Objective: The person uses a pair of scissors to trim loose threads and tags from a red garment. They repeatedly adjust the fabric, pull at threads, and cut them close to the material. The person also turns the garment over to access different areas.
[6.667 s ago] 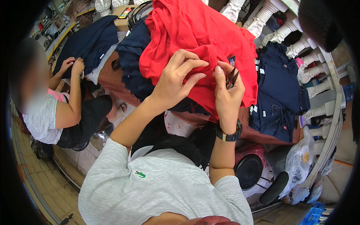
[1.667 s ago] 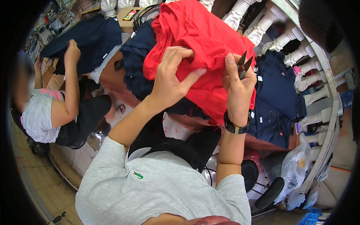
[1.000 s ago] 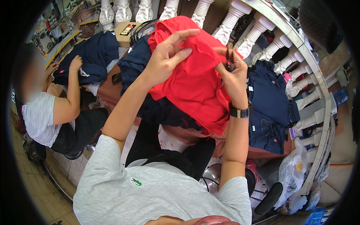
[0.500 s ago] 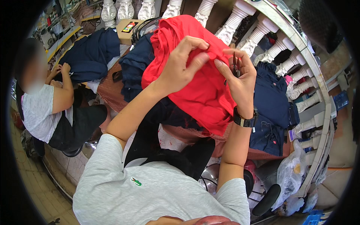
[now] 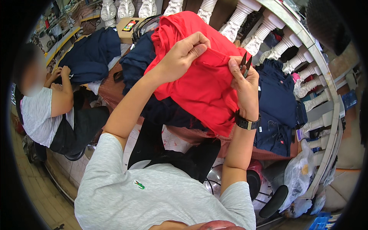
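Observation:
A bright red cloth garment (image 5: 199, 90) lies heaped over darker cloth in front of me. My left hand (image 5: 183, 53) is closed, pinching its edge between thumb and fingers. My right hand (image 5: 245, 85) pinches the same edge farther right, so a seam stretches between the two hands. Small dark thread snips (image 5: 246, 64) are tucked in my right hand, blades pointing up and slightly apart; their handles are mostly hidden by the palm and fingers.
Folded navy garments (image 5: 276, 103) lie right of the red one, with more navy cloth (image 5: 138, 57) to its left. A seated person (image 5: 48, 99) handles navy fabric at far left. White balusters (image 5: 251, 42) line the back. A plastic bag (image 5: 299, 176) hangs at lower right.
The red edge is now drawn taut between my hands, which have moved a little apart. My right hand has turned, showing the snips' blades more clearly.

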The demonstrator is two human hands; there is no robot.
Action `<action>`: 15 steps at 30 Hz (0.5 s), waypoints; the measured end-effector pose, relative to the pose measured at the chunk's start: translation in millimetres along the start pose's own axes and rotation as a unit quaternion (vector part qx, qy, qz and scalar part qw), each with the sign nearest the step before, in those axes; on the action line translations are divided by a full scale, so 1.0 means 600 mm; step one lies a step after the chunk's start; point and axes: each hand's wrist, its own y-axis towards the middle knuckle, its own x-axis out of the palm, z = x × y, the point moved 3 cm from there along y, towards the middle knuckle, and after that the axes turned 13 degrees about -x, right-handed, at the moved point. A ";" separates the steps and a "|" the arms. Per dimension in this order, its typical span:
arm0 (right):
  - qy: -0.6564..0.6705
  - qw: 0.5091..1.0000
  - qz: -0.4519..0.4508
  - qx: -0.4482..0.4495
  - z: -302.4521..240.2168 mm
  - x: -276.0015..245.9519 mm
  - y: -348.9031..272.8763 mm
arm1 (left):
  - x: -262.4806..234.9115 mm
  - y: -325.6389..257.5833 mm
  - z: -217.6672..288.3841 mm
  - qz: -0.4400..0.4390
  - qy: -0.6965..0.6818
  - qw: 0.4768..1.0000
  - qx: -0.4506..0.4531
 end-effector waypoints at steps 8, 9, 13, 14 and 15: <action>0.030 0.998 0.048 0.038 0.016 0.025 -0.016 | 0.037 -0.044 0.022 0.213 0.206 0.929 0.220; 0.017 0.999 0.043 0.027 0.015 0.029 -0.017 | 0.046 -0.043 0.024 0.196 0.199 0.936 0.213; -0.071 0.996 0.026 -0.036 0.013 0.030 -0.019 | 0.045 -0.030 -0.001 0.127 0.138 0.970 0.154; -0.096 0.994 0.019 -0.044 0.012 0.029 -0.018 | 0.042 -0.027 -0.008 0.103 0.110 0.980 0.126; -0.120 0.991 0.013 -0.052 0.012 0.027 -0.017 | 0.039 -0.026 -0.010 0.096 0.127 0.980 0.119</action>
